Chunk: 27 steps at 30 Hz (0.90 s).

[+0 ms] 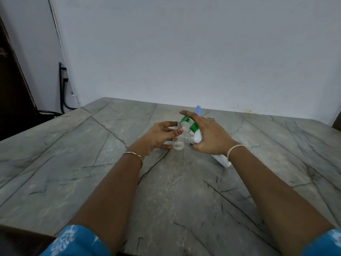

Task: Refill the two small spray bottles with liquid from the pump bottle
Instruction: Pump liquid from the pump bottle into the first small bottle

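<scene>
Left hand (162, 135) fingers curled round small clear bottle (178, 143). Right hand (210, 137) clamps tilted pump bottle (222, 160), forefinger straight atop green spout (184, 119), spout at small clear bottle's neck. Blue cap (198, 110) behind.

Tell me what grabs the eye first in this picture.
Two hands meet mid-table: the left hand holds a small bottle of clear plastic upright. The right hand tilts a white pump bottle so its green nozzle reaches the open neck. A blue cap pokes up behind them, over the grey veined table.
</scene>
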{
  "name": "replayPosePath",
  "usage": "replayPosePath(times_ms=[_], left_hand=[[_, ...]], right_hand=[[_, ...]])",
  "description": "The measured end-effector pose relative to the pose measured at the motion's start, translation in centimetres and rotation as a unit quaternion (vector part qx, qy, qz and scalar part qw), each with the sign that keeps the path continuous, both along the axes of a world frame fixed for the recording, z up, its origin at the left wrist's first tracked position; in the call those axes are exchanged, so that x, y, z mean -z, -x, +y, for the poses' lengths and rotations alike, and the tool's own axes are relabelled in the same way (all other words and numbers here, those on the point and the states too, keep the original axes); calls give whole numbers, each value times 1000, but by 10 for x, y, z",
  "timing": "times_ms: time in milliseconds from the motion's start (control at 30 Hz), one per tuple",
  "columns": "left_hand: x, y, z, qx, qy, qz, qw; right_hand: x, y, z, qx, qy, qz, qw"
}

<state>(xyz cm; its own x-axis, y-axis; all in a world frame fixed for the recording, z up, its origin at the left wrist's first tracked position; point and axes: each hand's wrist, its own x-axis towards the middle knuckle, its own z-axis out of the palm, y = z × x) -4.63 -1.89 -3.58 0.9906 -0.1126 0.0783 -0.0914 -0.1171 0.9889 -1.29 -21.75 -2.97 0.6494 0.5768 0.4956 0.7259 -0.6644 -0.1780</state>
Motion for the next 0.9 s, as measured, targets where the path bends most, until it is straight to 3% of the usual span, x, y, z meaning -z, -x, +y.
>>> replayPosePath(times_ms=[900], left_hand=[[0,-1,0,-2,14,14,1000]], right_hand=[[-1,3,2,-21,-44,17,999]])
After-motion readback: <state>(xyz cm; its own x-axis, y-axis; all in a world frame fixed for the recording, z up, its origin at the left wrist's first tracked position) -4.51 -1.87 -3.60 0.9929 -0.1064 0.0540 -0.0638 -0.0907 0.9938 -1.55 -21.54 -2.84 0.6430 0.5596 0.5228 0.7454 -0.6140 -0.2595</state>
